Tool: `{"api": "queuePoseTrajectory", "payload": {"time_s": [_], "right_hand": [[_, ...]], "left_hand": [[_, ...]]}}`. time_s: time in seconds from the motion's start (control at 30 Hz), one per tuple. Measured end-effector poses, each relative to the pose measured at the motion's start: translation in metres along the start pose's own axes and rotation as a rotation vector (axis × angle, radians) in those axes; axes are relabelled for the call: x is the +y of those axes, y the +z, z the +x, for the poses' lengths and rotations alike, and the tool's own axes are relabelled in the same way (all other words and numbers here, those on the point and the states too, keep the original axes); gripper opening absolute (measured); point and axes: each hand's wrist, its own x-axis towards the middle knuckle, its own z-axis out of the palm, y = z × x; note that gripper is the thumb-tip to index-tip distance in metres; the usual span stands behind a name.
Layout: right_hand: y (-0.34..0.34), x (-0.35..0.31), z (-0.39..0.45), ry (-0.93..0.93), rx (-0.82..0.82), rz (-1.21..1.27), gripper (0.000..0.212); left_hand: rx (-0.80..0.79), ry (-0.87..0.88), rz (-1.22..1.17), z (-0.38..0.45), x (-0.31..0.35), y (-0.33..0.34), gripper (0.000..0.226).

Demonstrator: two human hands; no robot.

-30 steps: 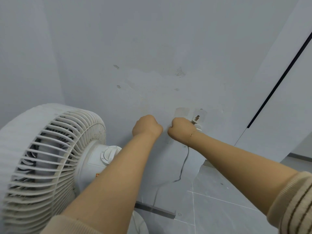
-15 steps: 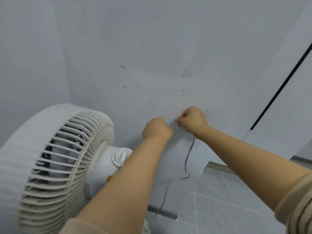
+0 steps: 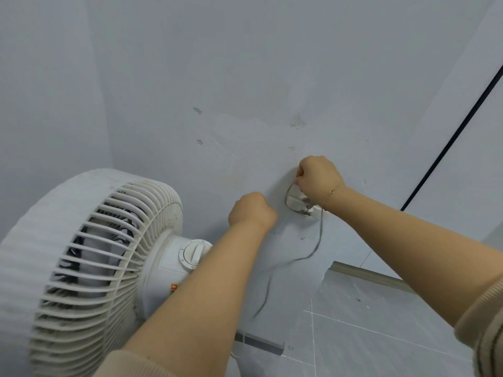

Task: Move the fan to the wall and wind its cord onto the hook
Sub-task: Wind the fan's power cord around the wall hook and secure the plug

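The cord hangs down from the hook, pinched above by the right hand; the left hand is clenched alongside.

We see soft, even, cool light with no glare on the wall. Faint shadows fall beneath the forearms toward 6 o'clock. The cord smears with motion blur, and the fan grille at 8 o'clock is slightly soft. Wide-angle distortion bends the black door line at 3 o'clock and stretches the edges.
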Motion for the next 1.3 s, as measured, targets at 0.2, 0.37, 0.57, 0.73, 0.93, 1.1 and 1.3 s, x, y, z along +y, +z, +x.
{"api": "queuePoseTrajectory", "payload": {"time_s": [0.2,0.37,0.57,0.73,0.93,1.1,1.3], "right_hand": [[-0.008,0.017,0.0,0.01,0.038,-0.038,0.006],[0.003,0.026,-0.012,-0.02,0.108,-0.006,0.011],[0.006,0.009,-0.007,-0.078,0.085,-0.101,0.013],[0.005,0.004,-0.004,-0.08,0.039,-0.104,0.011],[-0.016,0.036,-0.014,-0.003,0.051,0.104,0.015],[-0.012,0.067,-0.029,0.026,0.081,0.261,0.011],[0.014,0.086,-0.044,0.088,0.215,0.436,0.015]], "left_hand": [[-0.026,0.023,0.011,-0.002,0.0,0.001,0.027],[-0.134,0.122,-0.057,-0.003,0.001,0.004,0.048],[-0.249,0.212,0.034,-0.003,0.003,0.011,0.068],[-0.258,0.215,0.057,-0.006,0.003,0.012,0.067],[-0.236,0.223,0.051,-0.003,0.0,0.012,0.063],[-0.233,0.219,0.026,-0.004,0.0,0.013,0.063],[-0.251,0.223,0.015,-0.004,-0.001,0.014,0.064]]}}
